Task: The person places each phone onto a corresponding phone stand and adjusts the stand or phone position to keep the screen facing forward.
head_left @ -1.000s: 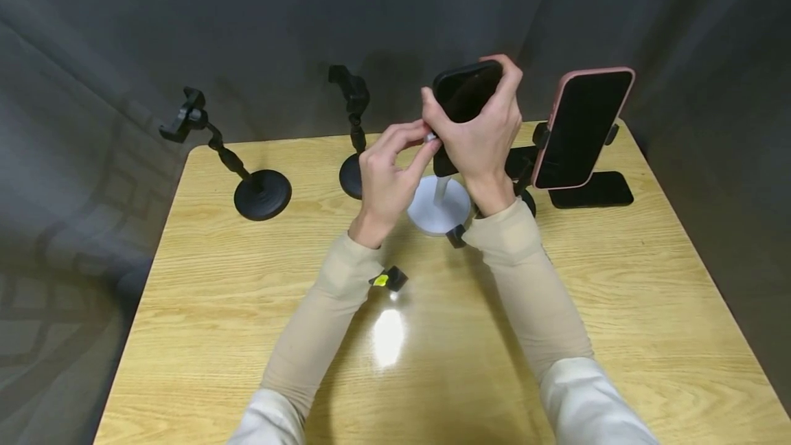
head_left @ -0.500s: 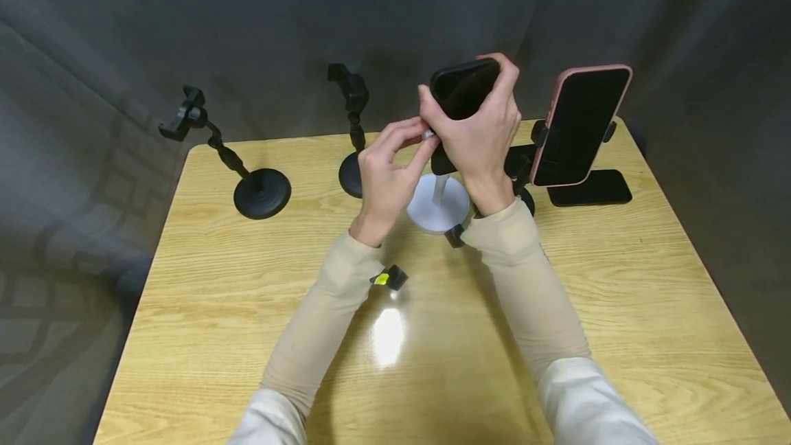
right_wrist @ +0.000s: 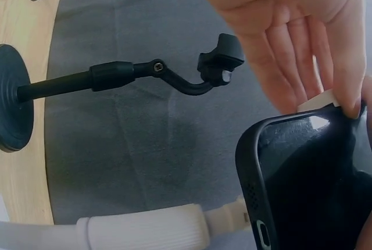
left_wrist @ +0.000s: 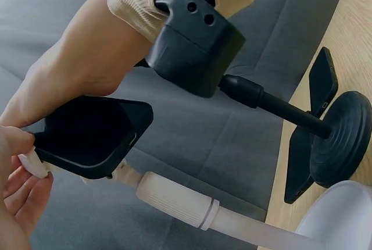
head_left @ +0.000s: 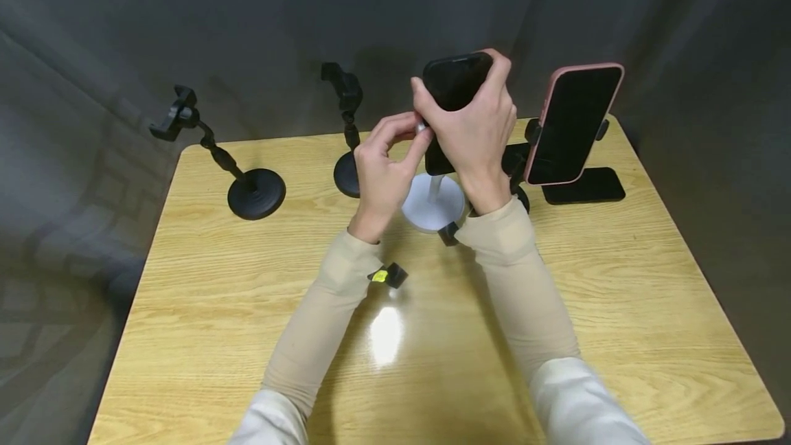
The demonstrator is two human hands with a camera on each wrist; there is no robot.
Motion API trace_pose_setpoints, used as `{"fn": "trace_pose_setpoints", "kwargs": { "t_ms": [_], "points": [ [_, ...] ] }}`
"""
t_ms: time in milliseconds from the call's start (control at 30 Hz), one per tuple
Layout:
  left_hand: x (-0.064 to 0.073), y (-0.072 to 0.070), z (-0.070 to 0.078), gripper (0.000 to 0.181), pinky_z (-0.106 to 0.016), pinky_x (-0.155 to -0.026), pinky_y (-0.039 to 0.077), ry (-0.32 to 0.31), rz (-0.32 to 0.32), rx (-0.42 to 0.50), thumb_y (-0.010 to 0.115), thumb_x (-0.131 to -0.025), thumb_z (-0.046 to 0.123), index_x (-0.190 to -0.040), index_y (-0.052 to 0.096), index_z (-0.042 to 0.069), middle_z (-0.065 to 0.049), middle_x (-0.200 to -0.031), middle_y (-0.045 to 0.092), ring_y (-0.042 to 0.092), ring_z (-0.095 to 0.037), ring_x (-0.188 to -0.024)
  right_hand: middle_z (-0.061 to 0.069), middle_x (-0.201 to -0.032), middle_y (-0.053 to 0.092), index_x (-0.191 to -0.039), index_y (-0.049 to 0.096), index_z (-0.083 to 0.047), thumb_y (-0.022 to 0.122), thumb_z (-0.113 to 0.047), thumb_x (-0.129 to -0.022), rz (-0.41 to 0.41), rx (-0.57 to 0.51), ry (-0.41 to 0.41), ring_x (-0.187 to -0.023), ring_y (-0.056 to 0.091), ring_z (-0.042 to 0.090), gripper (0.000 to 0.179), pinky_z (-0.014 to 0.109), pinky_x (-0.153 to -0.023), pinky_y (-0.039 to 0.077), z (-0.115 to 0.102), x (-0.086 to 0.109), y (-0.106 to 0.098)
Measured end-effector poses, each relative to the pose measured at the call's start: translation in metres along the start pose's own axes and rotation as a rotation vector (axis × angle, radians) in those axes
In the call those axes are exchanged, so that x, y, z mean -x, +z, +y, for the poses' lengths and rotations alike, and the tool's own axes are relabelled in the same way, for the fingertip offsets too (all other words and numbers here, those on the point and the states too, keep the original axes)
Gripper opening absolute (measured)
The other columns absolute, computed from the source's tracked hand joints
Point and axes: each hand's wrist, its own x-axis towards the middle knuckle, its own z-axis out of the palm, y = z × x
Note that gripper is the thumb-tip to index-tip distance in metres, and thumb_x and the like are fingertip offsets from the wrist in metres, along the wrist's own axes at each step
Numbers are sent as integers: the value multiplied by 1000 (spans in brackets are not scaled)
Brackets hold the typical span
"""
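Note:
Over the back of the table, my right hand [head_left: 478, 132] grips a black phone [head_left: 456, 81] by its two sides, thumb on the left edge. Behind and below the phone is a white phone stand, its round base [head_left: 420, 217] on the table and its ribbed pole [left_wrist: 177, 199] rising to the phone's back in the left wrist view. Between thumb and fingers, my left hand [head_left: 384, 167] pinches a small white piece [left_wrist: 34, 164] at the phone's left edge. This white piece [right_wrist: 317, 102] lies right against the case in the right wrist view. The rest of the clamp is hidden behind the phone.
Two black phone stands with bare clamps stand at the left [head_left: 256, 194] and back middle [head_left: 347, 174]. Toward the right, a pink-edged phone [head_left: 575, 126] sits upright in another black stand. Black phones lie flat behind it [head_left: 587, 186] and beside its base [head_left: 514, 158].
The head view has shifted slightly, moving everything a little left. The black phone's top edge now looks more level. Both hands keep the same hold.

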Motion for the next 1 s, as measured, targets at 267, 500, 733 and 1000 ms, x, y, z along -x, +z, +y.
{"fn": "trace_pose_setpoints", "kwargs": {
  "t_ms": [267,500,733,1000],
  "points": [
    [-3,-1,3,14,-30,-88,61,-45,-4,35,76,-92,0,-101,74,-10,-24,-105,73,73,-34,-94,16,-106,73,-134,49,-4,73,-64,-81,-20,50,40,-86,71,32,84,39,-74,60,-6,-1,0],
    [-4,0,4,16,-31,-90,61,-71,-29,55,75,-92,0,-104,74,-10,-24,-106,72,72,-33,-95,15,-109,73,-134,49,-4,70,-68,-82,-4,102,96,-89,72,31,84,38,-77,61,-10,1,-4],
    [-4,2,6,17,-30,-90,60,-99,-38,65,74,-93,0,-106,74,-10,-23,-107,72,71,-32,-94,14,-107,73,-134,49,-6,69,-70,-81,5,128,131,-89,71,31,86,39,-76,60,-10,2,-7],
    [-3,6,7,18,-30,-91,60,-107,-31,56,75,-93,2,-107,74,-10,-23,-107,72,71,-32,-94,14,-106,73,-134,49,-6,69,-70,-81,15,139,142,-88,72,32,85,40,-76,60,-9,1,-9]
  ]
}}
